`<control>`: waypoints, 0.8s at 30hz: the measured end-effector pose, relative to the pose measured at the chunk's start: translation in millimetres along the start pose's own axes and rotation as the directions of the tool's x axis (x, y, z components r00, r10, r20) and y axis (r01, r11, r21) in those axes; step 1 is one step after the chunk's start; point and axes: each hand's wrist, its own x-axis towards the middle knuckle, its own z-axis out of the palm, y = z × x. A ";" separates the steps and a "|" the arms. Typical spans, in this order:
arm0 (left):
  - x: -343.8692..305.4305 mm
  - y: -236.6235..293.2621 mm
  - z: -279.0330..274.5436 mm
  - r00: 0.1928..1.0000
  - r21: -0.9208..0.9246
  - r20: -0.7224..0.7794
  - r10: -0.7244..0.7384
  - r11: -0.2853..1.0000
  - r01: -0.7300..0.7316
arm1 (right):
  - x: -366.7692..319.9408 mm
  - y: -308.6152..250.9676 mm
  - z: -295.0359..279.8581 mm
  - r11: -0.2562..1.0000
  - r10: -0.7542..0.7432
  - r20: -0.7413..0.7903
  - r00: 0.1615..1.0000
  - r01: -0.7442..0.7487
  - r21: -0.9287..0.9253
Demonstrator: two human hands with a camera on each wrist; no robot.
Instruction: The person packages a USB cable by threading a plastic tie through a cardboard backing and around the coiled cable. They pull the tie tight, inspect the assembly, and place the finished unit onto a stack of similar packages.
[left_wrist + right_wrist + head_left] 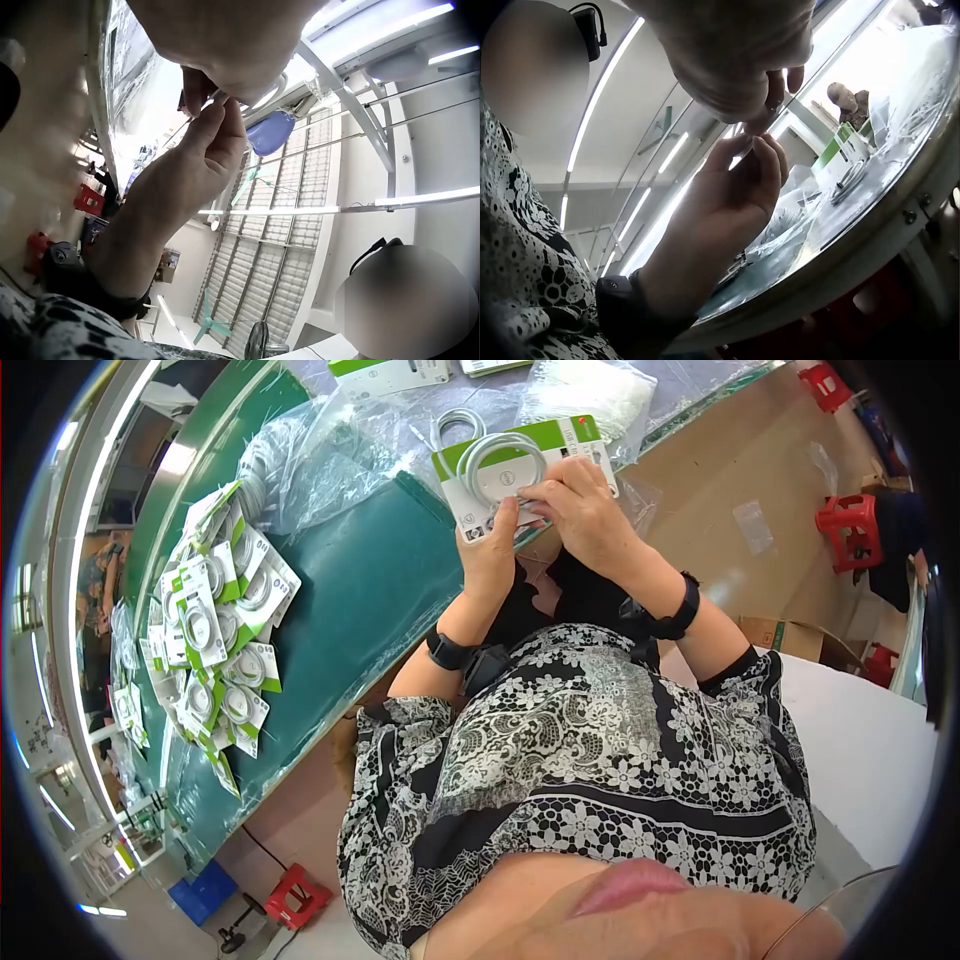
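A green-and-white packaging card (507, 476) carries a coiled light-grey cable (508, 440) on its front. My left hand (489, 557) grips the card's near edge, thumb on the front and fingers behind. From the right, my right hand (585, 515) bends over the coil's lower side, close to the left thumb. Between the right thumb and forefinger, a thin pale strip (217, 97) shows in the left wrist view; I cannot tell whether it is a tie or part of the cable. In the right wrist view the left fingers (769, 161) are bent, their hold partly hidden.
Left on the green table (350, 575) lies a pile of carded cables (215, 625), with bagged cables (265, 465) behind. Another coiled cable (461, 424) lies just beyond the card. A bag of thin white strips (590, 400) and a green-and-white box (390, 374) are at the back.
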 end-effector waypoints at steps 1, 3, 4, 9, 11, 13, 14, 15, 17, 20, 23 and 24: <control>-3.1 0.2 1.1 0.999 0.000 -0.036 0.002 1.000 -0.002 | -0.9 -2.4 3.1 1.000 -0.015 -0.037 0.999 0.014 -0.017; 0.1 19.8 -10.5 0.997 0.099 -0.076 0.019 0.995 -0.012 | 7.6 -13.6 19.7 1.000 -0.025 -0.194 0.981 0.025 -0.003; -1.2 18.6 -9.6 0.998 0.085 -0.059 0.007 0.996 -0.002 | 6.4 -17.7 17.9 1.000 -0.015 -0.194 0.981 0.010 -0.023; -9.2 45.3 -51.1 0.960 0.166 -0.223 0.167 0.977 -0.132 | 0.4 -30.0 17.1 0.990 0.037 -0.317 0.948 0.008 0.140; -14.4 57.3 -78.2 0.951 0.168 -0.250 0.179 0.976 -0.140 | -9.2 -11.0 9.2 0.992 0.013 -0.255 0.967 0.020 0.126; -17.6 61.5 -96.8 0.928 0.160 -0.305 0.214 0.972 -0.171 | -15.7 41.5 17.8 0.963 0.223 -0.177 0.958 -0.189 0.194; -18.6 59.9 -98.0 0.926 0.161 -0.310 0.214 0.972 -0.171 | -11.6 60.5 16.6 0.964 0.250 -0.216 0.944 -0.222 0.148; -19.9 57.3 -97.7 0.927 0.146 -0.318 0.198 0.977 -0.158 | -7.1 73.7 16.2 0.961 0.274 -0.254 0.927 -0.256 0.102; -20.6 52.2 -94.4 0.927 0.114 -0.331 0.176 0.983 -0.146 | 4.7 89.6 19.1 0.962 0.266 -0.222 0.938 -0.272 0.000; -19.2 46.0 -83.8 0.936 0.066 -0.318 0.151 0.988 -0.137 | 14.9 98.9 23.4 0.934 0.265 -0.172 0.949 -0.297 -0.200; -11.1 44.7 -69.5 0.947 -0.036 -0.310 0.081 0.995 -0.096 | 16.5 102.9 22.5 0.937 0.274 -0.104 0.956 -0.290 -0.193; -6.7 46.2 -63.9 0.953 -0.111 -0.301 0.023 0.992 -0.059 | 15.5 103.8 20.6 0.941 0.267 -0.098 0.959 -0.281 -0.187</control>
